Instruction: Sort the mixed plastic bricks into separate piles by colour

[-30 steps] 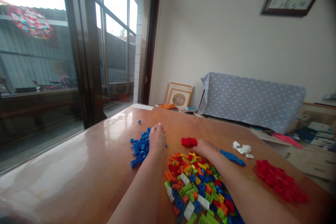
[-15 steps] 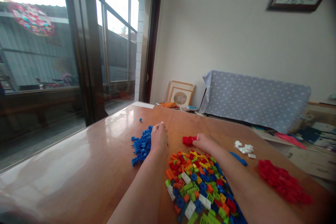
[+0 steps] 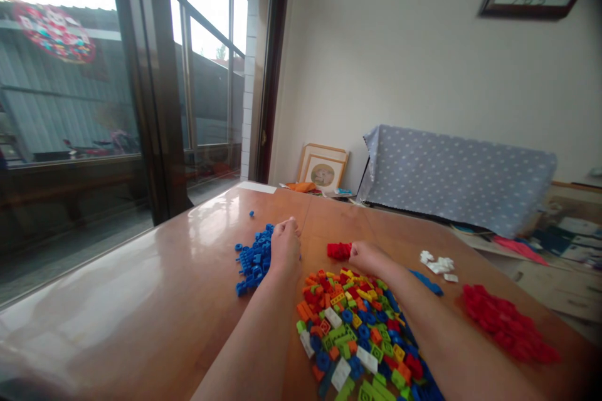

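My left hand [image 3: 285, 243] rests with curled fingers against the right side of a pile of blue toy bricks [image 3: 254, 260]. What its fingers hold, if anything, is hidden behind the hand. My right hand [image 3: 369, 256] is closed at the right end of a small red cluster of bricks [image 3: 338, 251], touching it; the fingertips are turned out of sight. Between my forearms spreads a large heap of mixed bricks [image 3: 350, 332] in orange, green, yellow, white, blue and red. Some blue bricks [image 3: 427, 282] lie beyond my right forearm.
On the right of the wooden table [image 3: 141, 301] are a few white bricks [image 3: 439, 265] and a long red pile [image 3: 505, 322]. One loose blue piece [image 3: 251, 213] sits farther back. Past the table stand a framed picture [image 3: 323, 172] and something under a dotted grey cloth [image 3: 461, 175].
My right hand has shifted very slightly at the red cluster. My left hand stays nearly where it was beside the blue pile.
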A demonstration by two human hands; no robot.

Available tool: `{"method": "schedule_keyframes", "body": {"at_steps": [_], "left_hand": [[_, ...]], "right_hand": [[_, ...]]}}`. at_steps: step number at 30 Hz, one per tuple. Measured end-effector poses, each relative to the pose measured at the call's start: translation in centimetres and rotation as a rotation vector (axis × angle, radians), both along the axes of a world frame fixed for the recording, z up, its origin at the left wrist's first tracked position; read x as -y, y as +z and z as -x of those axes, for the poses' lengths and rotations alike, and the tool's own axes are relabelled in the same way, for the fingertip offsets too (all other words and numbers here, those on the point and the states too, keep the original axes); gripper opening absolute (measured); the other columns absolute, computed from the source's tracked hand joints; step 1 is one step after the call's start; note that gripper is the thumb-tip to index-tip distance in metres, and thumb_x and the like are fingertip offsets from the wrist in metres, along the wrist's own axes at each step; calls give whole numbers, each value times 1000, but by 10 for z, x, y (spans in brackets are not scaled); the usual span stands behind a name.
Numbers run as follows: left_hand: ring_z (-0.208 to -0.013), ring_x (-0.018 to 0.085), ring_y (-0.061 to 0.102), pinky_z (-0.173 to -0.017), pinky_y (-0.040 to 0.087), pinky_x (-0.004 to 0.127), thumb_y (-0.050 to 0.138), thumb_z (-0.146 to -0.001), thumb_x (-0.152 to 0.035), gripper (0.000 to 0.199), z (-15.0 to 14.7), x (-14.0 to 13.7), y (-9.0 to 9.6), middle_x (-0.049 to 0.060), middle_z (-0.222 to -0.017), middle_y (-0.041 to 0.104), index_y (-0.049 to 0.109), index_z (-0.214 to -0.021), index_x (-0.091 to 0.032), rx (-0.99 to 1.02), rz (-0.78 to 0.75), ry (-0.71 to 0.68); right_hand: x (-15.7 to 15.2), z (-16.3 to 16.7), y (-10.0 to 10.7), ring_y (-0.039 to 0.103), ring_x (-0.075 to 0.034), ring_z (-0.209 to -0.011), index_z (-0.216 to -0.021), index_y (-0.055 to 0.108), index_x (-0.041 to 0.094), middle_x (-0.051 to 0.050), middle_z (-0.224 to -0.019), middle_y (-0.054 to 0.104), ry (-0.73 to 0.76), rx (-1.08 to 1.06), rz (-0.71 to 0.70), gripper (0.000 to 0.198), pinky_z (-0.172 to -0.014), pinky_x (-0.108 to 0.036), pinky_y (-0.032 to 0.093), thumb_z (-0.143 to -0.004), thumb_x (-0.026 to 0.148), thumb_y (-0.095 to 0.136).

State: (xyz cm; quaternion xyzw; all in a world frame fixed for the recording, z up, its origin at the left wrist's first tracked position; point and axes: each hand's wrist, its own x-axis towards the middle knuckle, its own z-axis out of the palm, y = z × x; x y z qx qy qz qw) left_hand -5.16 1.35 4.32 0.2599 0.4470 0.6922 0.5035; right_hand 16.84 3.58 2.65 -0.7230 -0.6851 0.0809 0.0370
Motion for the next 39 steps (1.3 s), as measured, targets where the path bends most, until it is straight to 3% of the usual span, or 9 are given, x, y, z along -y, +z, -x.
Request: {"method": "schedule_keyframes", "body": {"at_steps": [6,12,22,29,39], "left_hand": [[-87,20,62,-69,43,30,62,-82,-42,29,-1,2,1,7,-96,64,62,-96,-17,-2,-10,-3],[-92,21,63,-73,43,31,62,-81,-44,30,-2,0,-2,7,-99,65,62,-96,-18,-15,0,-23],[-91,21,63,-72,43,31,63,-80,-44,30,-2,0,-3,7,-98,65,62,-94,-18,-21,-3,-31],[-91,20,63,-72,43,30,64,-79,-45,30,-2,0,-3,6,-96,65,62,-94,-18,-27,-4,-40],[-92,21,63,-74,44,31,64,-79,-44,33,-3,-4,-9,8,-96,65,64,-96,-17,-61,-20,-40]], "right_hand": [[5,-11,-8,53,-11,-51,-60,67,18,0,-54,62,43,-20,112,24,-50,-21,29,-69,37,77],[-2,-16,-15,50,-9,-48,-60,68,17,2,-50,58,60,-43,151,19,-48,-21,28,-68,32,76],[-10,-20,-24,55,-13,-51,-61,70,19,-1,-55,63,32,-8,81,23,-50,-24,30,-74,37,70],[-2,-18,-19,60,-15,-53,-61,72,20,-2,-54,66,7,-25,93,9,-51,-23,34,-66,27,73],[-26,-5,-5,60,-16,-56,-72,76,18,-6,-66,72,-61,-55,-52,19,-51,-24,32,-74,34,67]]}}
